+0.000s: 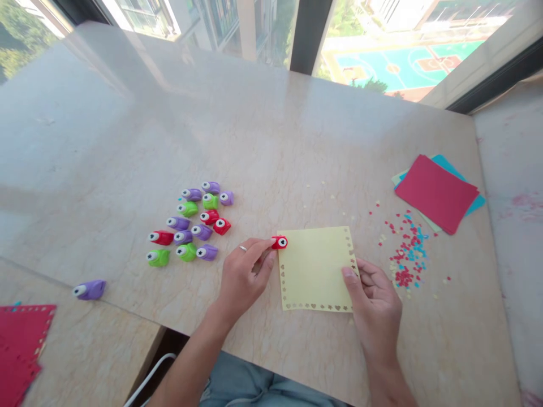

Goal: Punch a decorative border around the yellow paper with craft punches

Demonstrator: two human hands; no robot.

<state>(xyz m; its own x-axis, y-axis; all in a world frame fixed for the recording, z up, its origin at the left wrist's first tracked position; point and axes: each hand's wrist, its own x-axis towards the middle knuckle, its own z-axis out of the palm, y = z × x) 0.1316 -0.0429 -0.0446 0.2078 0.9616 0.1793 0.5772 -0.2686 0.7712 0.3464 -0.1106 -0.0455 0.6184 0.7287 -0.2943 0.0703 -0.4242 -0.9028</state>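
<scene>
My left hand (246,274) pinches a small red craft punch (280,242) marked with a heart. The punch sits at the upper left edge of a pale yellow sheet of paper (316,265). Small heart, star and flower-like holes line the sheet's bottom edge, its right edge and the lower part of its left edge. On the right side, my right hand (375,299) grips the sheet, thumb on top and fingers beneath. Left of my left hand, a group of purple, green and red craft punches (182,237) rests on the marble-patterned surface.
Red, blue and yellow paper confetti (407,254) is scattered to the right. Behind it lies a stack of coloured paper sheets (439,192), red on top. Far left are a lone purple punch (91,290) and red punched sheets (21,345). Windows border the far edge.
</scene>
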